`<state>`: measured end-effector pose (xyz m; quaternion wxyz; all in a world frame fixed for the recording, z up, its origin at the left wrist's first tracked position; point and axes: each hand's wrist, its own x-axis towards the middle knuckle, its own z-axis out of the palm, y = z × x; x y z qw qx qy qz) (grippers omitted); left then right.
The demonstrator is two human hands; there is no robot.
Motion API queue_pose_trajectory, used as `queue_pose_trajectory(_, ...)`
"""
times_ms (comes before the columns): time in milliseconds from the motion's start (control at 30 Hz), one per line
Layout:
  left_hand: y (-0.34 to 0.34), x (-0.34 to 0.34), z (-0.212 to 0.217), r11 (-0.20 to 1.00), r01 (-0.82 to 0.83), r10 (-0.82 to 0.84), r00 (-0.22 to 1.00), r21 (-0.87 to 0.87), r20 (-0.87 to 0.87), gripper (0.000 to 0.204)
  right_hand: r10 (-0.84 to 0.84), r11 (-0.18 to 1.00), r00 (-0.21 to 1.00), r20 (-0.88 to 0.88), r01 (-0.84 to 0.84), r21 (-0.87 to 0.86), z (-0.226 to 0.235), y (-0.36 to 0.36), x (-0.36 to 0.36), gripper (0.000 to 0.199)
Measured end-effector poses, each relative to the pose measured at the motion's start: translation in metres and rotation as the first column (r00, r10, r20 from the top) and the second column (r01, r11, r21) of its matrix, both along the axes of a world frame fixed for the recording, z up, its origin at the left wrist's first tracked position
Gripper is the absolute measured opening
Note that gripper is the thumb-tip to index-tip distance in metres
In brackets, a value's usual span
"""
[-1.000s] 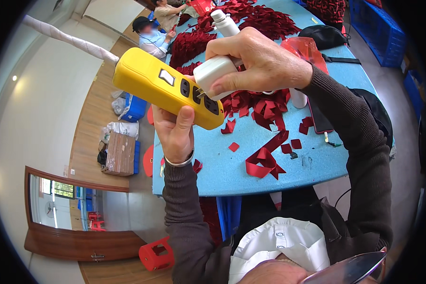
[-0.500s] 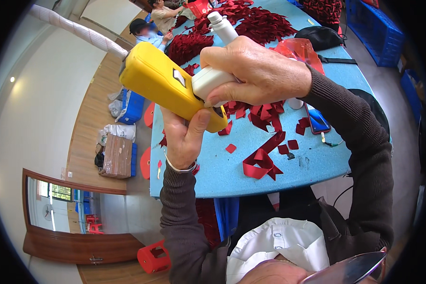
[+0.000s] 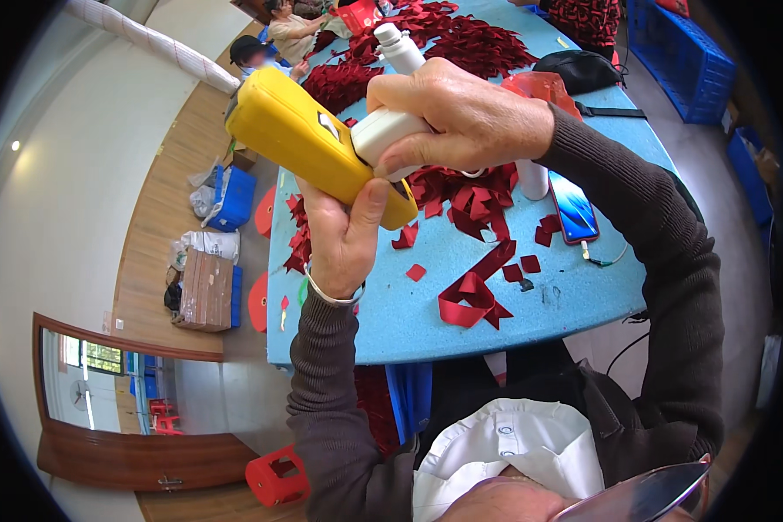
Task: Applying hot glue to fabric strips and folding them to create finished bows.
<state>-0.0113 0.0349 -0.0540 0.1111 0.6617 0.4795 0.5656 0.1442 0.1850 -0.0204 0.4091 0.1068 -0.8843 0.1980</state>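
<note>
My left hand [image 3: 344, 239] grips the lower end of a yellow, box-shaped device [image 3: 300, 130] with rounded edges, thumb on its near side. The device is held tilted above the table. Closed around a smooth white rounded block [image 3: 387, 137], my right hand [image 3: 470, 117] presses it against the device's side. Whether the block plugs into the device cannot be made out; my fingers cover part of it. Below my hands, cut dark-red ribbon pieces [image 3: 483, 204] and a looped length of red ribbon [image 3: 465, 300] lie on the light-blue table [image 3: 391, 322].
A lit phone [image 3: 574, 213] with a cable lies right of my hands. A white bottle [image 3: 400, 48] shows beyond them, and a black bag [image 3: 583, 70] sits farther right. Red ribbon heaps [image 3: 478, 43] cover the far table. Another person [image 3: 257, 54] works at the far left.
The view has shifted slightly, and both hands keep nearly the same grip on the yellow device and the white block. More of the lit phone now shows beside my right sleeve.
</note>
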Motion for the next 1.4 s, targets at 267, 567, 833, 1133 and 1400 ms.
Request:
queue_pose_trajectory(267,0.052,0.016,-0.059,0.995,-0.081,0.082,0.997,-0.051,0.005,0.054,-0.019,0.994,0.999,0.04,0.015,0.105,-0.062,0.065,0.013,0.04)
queue_pose_trajectory(567,0.093,0.02,-0.116,0.994,-0.057,0.062,0.996,-0.088,0.059,0.06,-0.26,0.958,0.951,-0.167,0.276,0.081,-0.109,0.108,0.055,0.038)
queue_pose_trajectory(833,0.133,0.013,-0.216,0.974,-0.199,0.184,0.973,0.105,0.14,0.08,-0.24,0.866,0.971,0.02,0.224,-0.447,-0.264,0.113,0.157,0.022)
queue_pose_trajectory(1133,0.186,0.086,-0.423,0.771,-0.498,0.318,0.841,-0.396,-0.438,0.079,-0.258,0.733,0.93,0.261,0.364,-0.574,-0.481,0.158,0.165,0.015)
queue_pose_trajectory(1400,0.235,0.104,-0.478,0.767,-0.553,0.246,0.722,-0.326,-0.646,0.037,-0.208,0.778,0.911,0.356,0.374,-0.504,-0.52,0.194,0.162,0.022)
